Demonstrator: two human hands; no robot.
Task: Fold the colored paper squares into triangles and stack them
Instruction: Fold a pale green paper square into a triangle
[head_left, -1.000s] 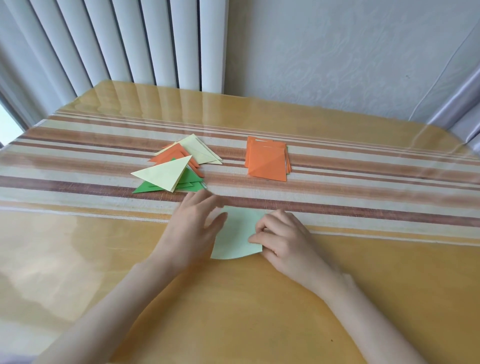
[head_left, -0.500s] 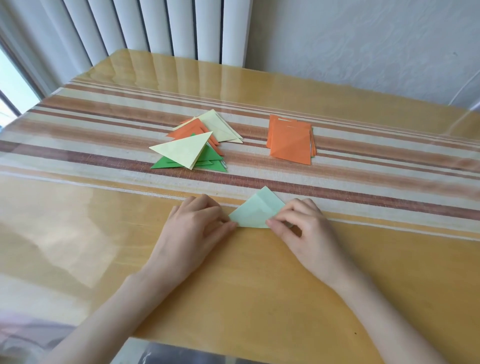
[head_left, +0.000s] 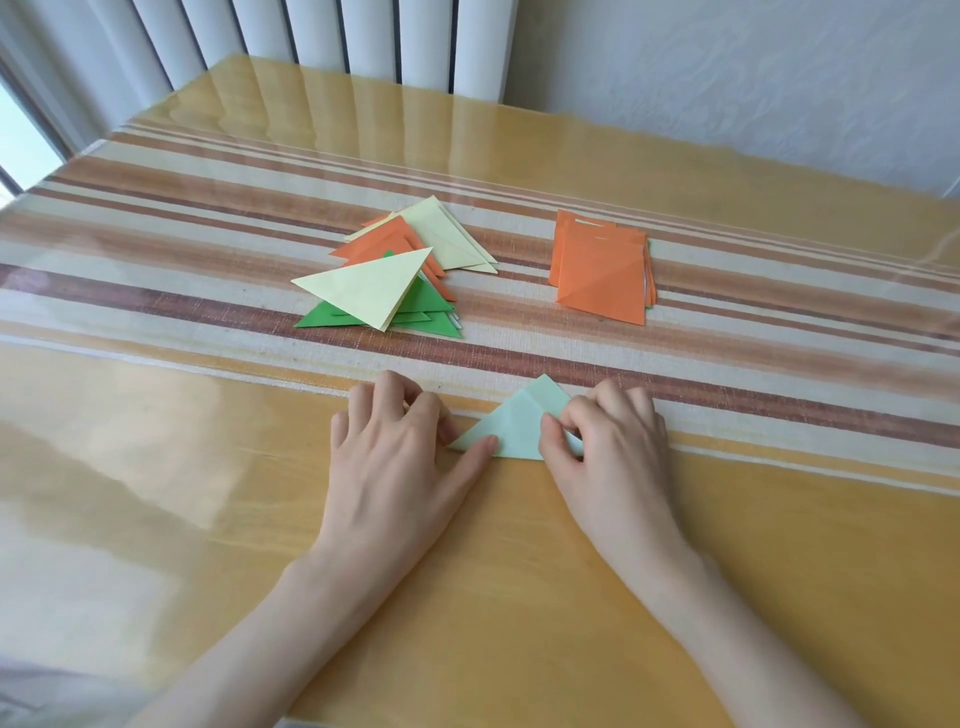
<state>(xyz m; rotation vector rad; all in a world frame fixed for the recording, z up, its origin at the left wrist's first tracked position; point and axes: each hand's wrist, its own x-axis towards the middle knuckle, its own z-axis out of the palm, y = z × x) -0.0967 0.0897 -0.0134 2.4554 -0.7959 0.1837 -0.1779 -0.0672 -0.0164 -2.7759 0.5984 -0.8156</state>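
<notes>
Pale green triangle (head_left: 511, 432): one folded sheet, flat on the table (head_left: 727, 545) at the near edge of the striped runner (head_left: 208, 291), apex pointing away. Judged featherlight, thin, limp beyond its crease, and apt to slide on the glossy top; best taken by pinching a corner or the long folded edge.

Left hand (head_left: 400, 457): fingers spread, thumb tip pressing the triangle's left corner; grasping nothing.

Right hand (head_left: 608, 441): curled over the right corner, fingertips pinching or pressing it; which of the two cannot be told, and that corner is hidden.

Pile (head_left: 395, 275): folded triangles in yellow, orange and green, loosely overlapped, beyond the left hand; count unclear.

Squares (head_left: 600, 273): orange on top, beyond the right hand; lower sheets show only as edges.
</notes>
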